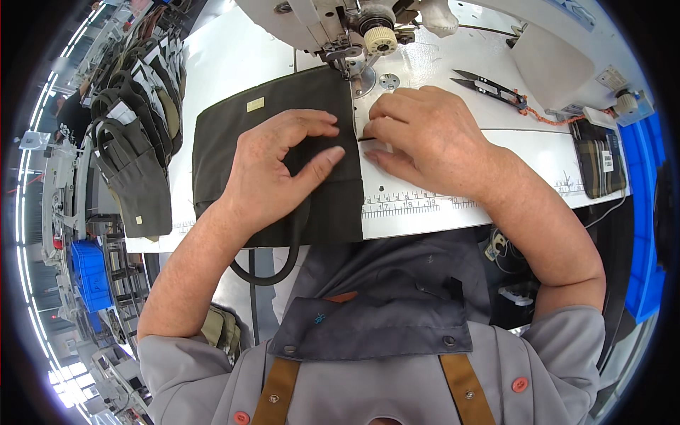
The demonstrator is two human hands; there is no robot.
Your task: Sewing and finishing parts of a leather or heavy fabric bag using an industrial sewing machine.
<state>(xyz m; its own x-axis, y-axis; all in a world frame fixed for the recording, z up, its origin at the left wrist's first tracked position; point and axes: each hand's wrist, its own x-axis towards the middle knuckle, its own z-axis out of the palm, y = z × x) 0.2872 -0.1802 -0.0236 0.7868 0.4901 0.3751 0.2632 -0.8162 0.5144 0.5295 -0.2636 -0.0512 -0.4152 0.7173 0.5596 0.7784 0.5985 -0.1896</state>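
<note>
While the dark bag (219,149) lies on the desk (542,163), left of centre in the frame, by the sewing machine (308,25) at top centre, we see the left hand (269,166) over it, loose, with thumb and fingers apart; near the bag's right edge the right hand (435,142) curls, and we cannot tell whether its fingertips pinch anything

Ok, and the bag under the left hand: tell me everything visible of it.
The bag is dark olive-grey, seemingly woven fabric, roughly rectangular, with a small pale yellow label, a crosswise line, and a rounded loop handle hanging past the near edge of the white table. It lies flat, its far right corner at the sewing machine. The left hand lies over it; whether the right hand touches its edge is unclear.
</note>
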